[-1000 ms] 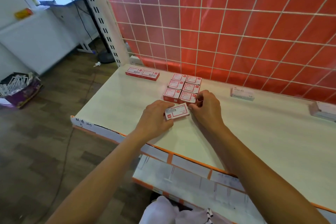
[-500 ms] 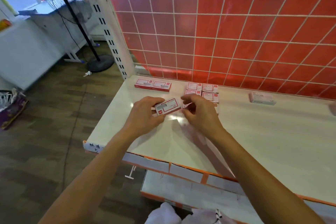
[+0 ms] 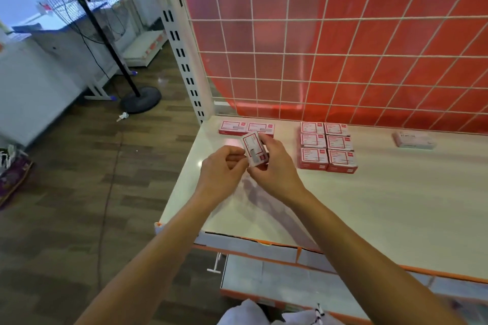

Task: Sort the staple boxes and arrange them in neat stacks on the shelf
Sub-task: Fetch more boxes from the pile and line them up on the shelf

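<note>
Since half a second ago, the held staple box (image 3: 254,149) has turned from lying crosswise to pointing almost away from the person. It has also gone toward 11 o'clock, away from the block of six boxes (image 3: 327,146). It is in the air above the shelf (image 3: 369,206), just in front of the pair of boxes (image 3: 247,128). The right hand (image 3: 274,169) wraps it from the right side. The left hand (image 3: 224,169) has curled fingers at its near-left edge and seems to pinch it.

In my judgement the risk is this: the box is tilted, so during a change of grip it may slip, fall on the pair and push them out of line. If it is set down crooked, the stack will not be neat. A pale box (image 3: 413,140) lies alone at 3 o'clock, well apart, not yet sorted.

All boxes are closed and their content is hidden. At 9 o'clock on the floor a purple basket (image 3: 13,174) holds something pale, too blurred to name.
</note>
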A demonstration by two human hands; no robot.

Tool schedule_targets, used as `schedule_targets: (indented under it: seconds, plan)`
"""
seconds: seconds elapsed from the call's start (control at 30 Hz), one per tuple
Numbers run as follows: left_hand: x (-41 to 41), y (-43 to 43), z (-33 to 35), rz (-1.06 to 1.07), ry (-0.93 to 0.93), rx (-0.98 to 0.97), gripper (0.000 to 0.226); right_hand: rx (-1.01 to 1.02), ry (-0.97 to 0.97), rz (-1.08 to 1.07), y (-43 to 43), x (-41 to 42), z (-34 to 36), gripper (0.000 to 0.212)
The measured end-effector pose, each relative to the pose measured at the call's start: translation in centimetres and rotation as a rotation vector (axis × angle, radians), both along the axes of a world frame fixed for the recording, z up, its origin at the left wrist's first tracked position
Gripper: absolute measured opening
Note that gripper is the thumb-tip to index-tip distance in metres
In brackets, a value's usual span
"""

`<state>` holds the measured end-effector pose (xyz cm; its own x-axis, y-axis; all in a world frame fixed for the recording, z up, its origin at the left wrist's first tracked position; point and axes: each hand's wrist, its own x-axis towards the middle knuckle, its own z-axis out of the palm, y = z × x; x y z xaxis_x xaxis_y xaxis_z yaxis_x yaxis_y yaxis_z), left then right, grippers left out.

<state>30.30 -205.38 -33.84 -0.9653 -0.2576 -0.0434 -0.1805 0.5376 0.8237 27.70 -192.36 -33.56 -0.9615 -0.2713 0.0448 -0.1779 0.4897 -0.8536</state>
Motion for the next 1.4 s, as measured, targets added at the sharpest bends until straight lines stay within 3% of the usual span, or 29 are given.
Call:
schedule_targets:
  seconds: [0.17,0.23,0.37,0.53,0.9,1.1,1.23,1.4]
  plan:
    - [-0.1,-2.0,0.0,-0.038,-0.009,-0.081,0.025,0.047,-0.059,-0.055,-1.4,-0.9,-0.3,0.053]
    - [-0.5,-2.9,-0.3,-0.030,0.038,-0.177,0.040,0.058,-0.101,-0.046,-1.6,-1.2,-0.4,0.049]
    - [-1.6,-4.6,-0.9,-0.228,-0.032,-0.377,0.068,0.036,-0.139,-0.025,-2.4,-1.7,-0.4,0.047]
    - [-3.1,-5.7,-1.5,-0.300,0.001,-0.524,0.052,0.068,-0.116,-0.027,-3.4,-2.9,-0.9,0.044]
    - [-6.2,-7.2,-1.8,-0.241,-0.002,-0.532,0.047,0.381,0.193,-0.208,-1.3,-6.5,-2.3,0.033]
    - [-7.8,-7.7,-1.5,-0.232,-0.004,-0.552,0.049,0.428,0.107,-0.194,-0.4,-8.3,-2.2,0.046]
    - [-8.4,-7.5,-1.3,-0.282,-0.060,-0.571,0.064,0.483,0.078,-0.137,-0.5,-9.0,-1.6,0.056]
    - [-9.7,-7.2,-0.8,-0.331,-0.135,-0.617,0.079,0.550,0.069,-0.009,-1.2,-9.7,-1.0,0.052]
